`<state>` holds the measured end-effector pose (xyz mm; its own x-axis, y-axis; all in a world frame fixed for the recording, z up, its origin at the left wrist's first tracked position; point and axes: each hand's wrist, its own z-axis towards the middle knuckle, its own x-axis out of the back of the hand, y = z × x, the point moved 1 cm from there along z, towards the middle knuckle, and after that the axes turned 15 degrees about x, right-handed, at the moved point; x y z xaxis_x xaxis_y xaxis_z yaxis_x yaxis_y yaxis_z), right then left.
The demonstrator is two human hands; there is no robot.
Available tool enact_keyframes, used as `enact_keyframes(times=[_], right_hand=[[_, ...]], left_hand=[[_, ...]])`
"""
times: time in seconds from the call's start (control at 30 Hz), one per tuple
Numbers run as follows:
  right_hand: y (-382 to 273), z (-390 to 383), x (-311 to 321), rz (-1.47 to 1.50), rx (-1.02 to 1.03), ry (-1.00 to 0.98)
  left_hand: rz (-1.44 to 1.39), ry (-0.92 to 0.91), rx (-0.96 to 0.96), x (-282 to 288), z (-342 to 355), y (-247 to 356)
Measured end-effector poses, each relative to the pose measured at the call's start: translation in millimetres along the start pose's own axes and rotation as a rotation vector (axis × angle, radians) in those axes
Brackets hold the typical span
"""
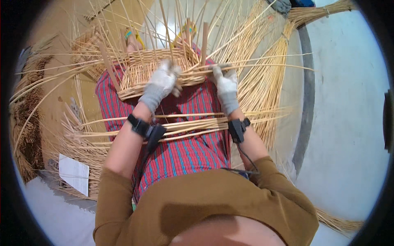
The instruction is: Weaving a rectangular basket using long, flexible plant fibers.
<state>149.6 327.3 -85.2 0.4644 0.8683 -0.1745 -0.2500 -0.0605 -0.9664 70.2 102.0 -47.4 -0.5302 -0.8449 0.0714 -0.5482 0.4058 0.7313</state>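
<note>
A half-woven wicker basket (139, 74) lies across my lap, with thin upright canes and several flat wooden stakes (205, 39) standing up from its edges. My left hand (161, 82), in a pale work glove, is closed over the basket's near side; it is slightly blurred and hides the weave under it. At the near right corner my right hand (225, 82), also gloved, is closed around long wicker canes (250, 65). These canes run from the near wall out to the right, past the hand. Loose canes (193, 124) rest across my thighs, below both wrists.
Spread bundles of pale canes (266, 82) cover the floor at the right. Darker bundles (30, 119) stand at the far left, beside another woven piece (88, 51). A white sheet (74, 174) lies at the lower left. Long loose cane ends stick out on both sides.
</note>
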Motion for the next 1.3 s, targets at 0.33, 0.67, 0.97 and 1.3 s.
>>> enact_keyframes(times=[0.33, 0.67, 0.97, 1.3], right_hand=[[-4.3, 121.1, -159.6, -0.937, 0.883, -0.454], [3.7, 54.0, -7.7, 0.184, 0.082, 0.196], [-75.5, 27.5, -39.2, 0.146, -0.011, 0.185], [-86.2, 28.3, -122.6, -1.113, 0.845, -0.585]], left_hand=[[-0.104, 0.128, 0.205, -17.5, 47.3, -7.9], [-0.288, 0.039, -0.046, -20.8, 40.1, -8.5], [0.156, 0.568, -0.195, -21.4, 18.8, 29.4], [1.138, 0.737, -0.483, -0.6, -49.9, 10.6]])
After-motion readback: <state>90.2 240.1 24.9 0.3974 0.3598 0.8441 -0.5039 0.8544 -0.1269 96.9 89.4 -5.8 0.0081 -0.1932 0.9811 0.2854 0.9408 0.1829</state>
